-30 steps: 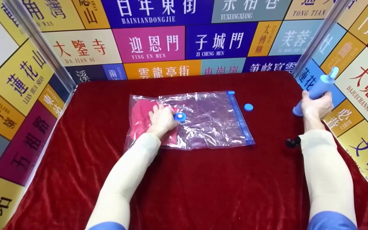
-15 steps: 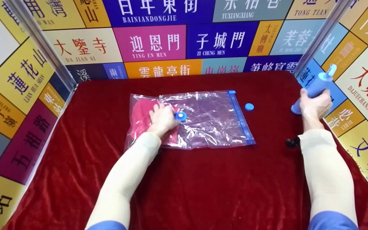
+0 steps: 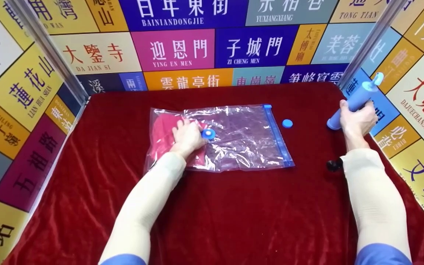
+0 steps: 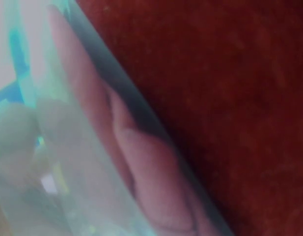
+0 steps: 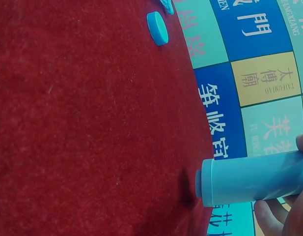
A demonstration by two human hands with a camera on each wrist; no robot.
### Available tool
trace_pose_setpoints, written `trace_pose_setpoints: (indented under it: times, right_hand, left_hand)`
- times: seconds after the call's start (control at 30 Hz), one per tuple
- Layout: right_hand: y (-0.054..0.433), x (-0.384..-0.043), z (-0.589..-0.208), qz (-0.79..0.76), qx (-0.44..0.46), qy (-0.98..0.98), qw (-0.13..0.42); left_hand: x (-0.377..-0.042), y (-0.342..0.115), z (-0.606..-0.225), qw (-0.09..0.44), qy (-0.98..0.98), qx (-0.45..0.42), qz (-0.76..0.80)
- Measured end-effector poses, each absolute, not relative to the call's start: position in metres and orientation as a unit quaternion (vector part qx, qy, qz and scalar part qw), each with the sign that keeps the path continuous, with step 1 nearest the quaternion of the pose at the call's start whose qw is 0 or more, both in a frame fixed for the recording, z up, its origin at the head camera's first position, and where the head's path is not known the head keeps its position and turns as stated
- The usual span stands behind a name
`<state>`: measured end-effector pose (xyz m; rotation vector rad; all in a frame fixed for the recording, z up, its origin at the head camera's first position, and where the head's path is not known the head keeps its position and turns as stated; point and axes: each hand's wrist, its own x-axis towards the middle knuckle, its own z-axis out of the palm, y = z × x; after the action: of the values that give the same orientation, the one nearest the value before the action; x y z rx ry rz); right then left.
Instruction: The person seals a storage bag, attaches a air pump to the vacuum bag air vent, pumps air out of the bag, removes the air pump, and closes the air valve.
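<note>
A clear zip bag (image 3: 241, 143) lies flat on the red velvet cloth with folded pink fabric (image 3: 163, 129) inside its left half. My left hand (image 3: 189, 137) rests on the bag over the fabric, right beside the round blue valve (image 3: 208, 133); its fingers are spread. Bag film fills much of the left wrist view, with pink fabric (image 4: 156, 177) showing through. At the right, my right hand (image 3: 358, 119) grips a blue hand pump (image 3: 361, 96), tilted, with its handle up. In the right wrist view the pump's round end (image 5: 208, 183) faces the cloth.
A round blue cap (image 3: 287, 123) lies just right of the bag's blue zip edge (image 3: 279, 136). Printed panels (image 3: 177, 49) wall in the back and both sides, with metal posts (image 3: 366, 40) at the corners. Red cloth (image 3: 252, 209) extends in front.
My right hand has moved a little to the left with the pump, which leans slightly more. The left hand and the bag stay where they were.
</note>
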<state>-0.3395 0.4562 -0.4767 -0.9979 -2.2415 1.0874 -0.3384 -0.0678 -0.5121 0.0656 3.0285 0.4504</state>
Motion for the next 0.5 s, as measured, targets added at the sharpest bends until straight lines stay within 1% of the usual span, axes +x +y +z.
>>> trace_pose_setpoints:
  times: [0.27, 0.5]
  right_hand:
    - [0.444, -0.337, -0.478, 0.382, -0.319, -0.826, 0.264]
    - [0.428, -0.338, -0.474, 0.380, -0.293, -0.834, 0.273]
  left_hand:
    - [-0.336, -0.067, -0.512, 0.035, 0.986, 0.020, 0.159]
    - [-0.337, -0.068, -0.512, 0.036, 0.987, 0.024, 0.152]
